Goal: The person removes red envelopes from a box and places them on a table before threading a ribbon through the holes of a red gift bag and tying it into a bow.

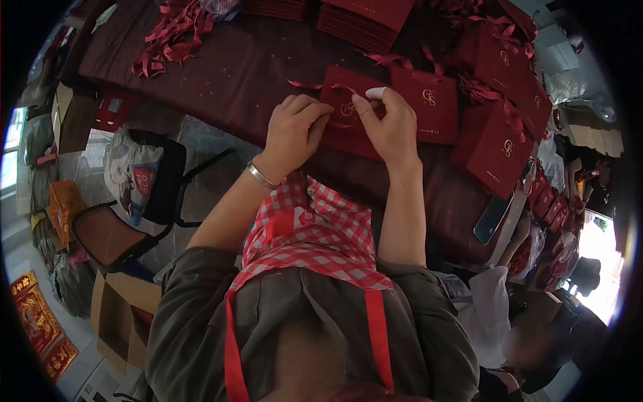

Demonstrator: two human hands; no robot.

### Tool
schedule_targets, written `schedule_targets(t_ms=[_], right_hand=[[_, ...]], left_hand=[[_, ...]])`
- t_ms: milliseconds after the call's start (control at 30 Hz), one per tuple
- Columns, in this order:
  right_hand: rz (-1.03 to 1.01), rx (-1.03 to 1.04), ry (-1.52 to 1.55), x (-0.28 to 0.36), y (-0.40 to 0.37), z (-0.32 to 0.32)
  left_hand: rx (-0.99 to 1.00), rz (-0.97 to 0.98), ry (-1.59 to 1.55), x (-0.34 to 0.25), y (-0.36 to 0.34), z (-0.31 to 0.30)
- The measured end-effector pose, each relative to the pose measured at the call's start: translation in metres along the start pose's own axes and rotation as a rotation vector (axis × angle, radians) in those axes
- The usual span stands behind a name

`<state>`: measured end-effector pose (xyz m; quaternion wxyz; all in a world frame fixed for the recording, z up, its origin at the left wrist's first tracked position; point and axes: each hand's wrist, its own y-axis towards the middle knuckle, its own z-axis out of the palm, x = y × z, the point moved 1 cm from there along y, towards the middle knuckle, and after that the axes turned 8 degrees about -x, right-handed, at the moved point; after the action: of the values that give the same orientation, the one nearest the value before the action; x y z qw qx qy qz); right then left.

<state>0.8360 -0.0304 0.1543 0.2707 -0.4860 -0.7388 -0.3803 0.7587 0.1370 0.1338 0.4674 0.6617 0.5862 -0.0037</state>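
Note:
A dark red paper gift bag (345, 137) with gold lettering lies on the table between my hands. Its red ribbon (343, 87) runs across the top toward my right fingers. My right hand (392, 127) pinches at the ribbon with thumb and index finger, and a white cover sits on one fingertip. On the bag's left edge, my left hand (293, 130) is closed with its fingers curled; what they hold is hidden. A silver bracelet (261, 175) is on the left wrist. Just right of my hands lies another red gift bag (435, 110).
Piled gift bags (492, 144) with ribbons lie at the right. Flat red stacks (365, 23) and a heap of loose ribbon (175, 37) are farther back. A phone (492, 218) lies near the table edge. A chair (110, 231) and an opened carton (124, 318) stand at left.

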Motion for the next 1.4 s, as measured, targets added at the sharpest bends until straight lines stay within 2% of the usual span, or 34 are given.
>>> schedule_targets(t_ms=[100, 167, 233, 267, 300, 367, 400, 467, 567, 700, 800, 867, 1000, 1067, 1400], right_hand=[[-0.051, -0.024, 0.004, -0.002, -0.005, -0.001], [-0.112, -0.072, 0.12, -0.01, -0.012, 0.0], [-0.108, -0.064, 0.16, -0.02, -0.021, 0.004], [-0.103, -0.057, 0.2, -0.023, -0.025, 0.005], [-0.102, -0.057, 0.198, -0.024, -0.028, 0.005], [-0.196, -0.003, 0.134, -0.023, -0.034, 0.007], [-0.194, 0.028, 0.148, -0.026, -0.038, 0.008], [-0.22, 0.026, 0.115, -0.029, -0.041, 0.011], [-0.251, 0.028, 0.099, -0.032, -0.042, 0.012], [-0.248, 0.029, 0.106, -0.032, -0.042, 0.012], [-0.249, 0.03, 0.107, -0.033, -0.042, 0.013], [-0.249, 0.028, 0.109, -0.033, -0.042, 0.012], [-0.293, 0.031, 0.048, -0.031, -0.042, 0.012], [-0.303, 0.031, 0.036, -0.03, -0.043, 0.012], [-0.422, 0.082, -0.117, -0.024, -0.045, 0.015]], left_hand=[[-0.113, -0.01, 0.082, 0.017, 0.005, -0.006], [-0.118, -0.05, 0.072, 0.029, 0.011, -0.016], [-0.007, -0.013, 0.126, 0.042, 0.018, -0.024], [0.124, -0.022, 0.134, 0.051, 0.019, -0.029], [0.124, -0.022, 0.132, 0.058, 0.02, -0.033], [0.323, -0.038, 0.059, 0.064, 0.025, -0.039], [0.324, -0.038, 0.057, 0.067, 0.028, -0.044], [0.475, -0.129, 0.143, 0.073, 0.033, -0.05], [0.515, -0.151, 0.107, 0.079, 0.037, -0.05], [0.534, -0.205, 0.07, 0.075, 0.043, -0.049], [0.474, -0.113, -0.013, 0.062, 0.042, -0.044], [0.506, 0.046, 0.086, 0.06, 0.032, -0.033], [0.499, 0.003, 0.14, 0.068, 0.025, -0.027], [0.387, 0.032, 0.2, 0.066, 0.024, -0.032], [0.451, 0.148, 0.203, 0.074, 0.039, -0.029]])
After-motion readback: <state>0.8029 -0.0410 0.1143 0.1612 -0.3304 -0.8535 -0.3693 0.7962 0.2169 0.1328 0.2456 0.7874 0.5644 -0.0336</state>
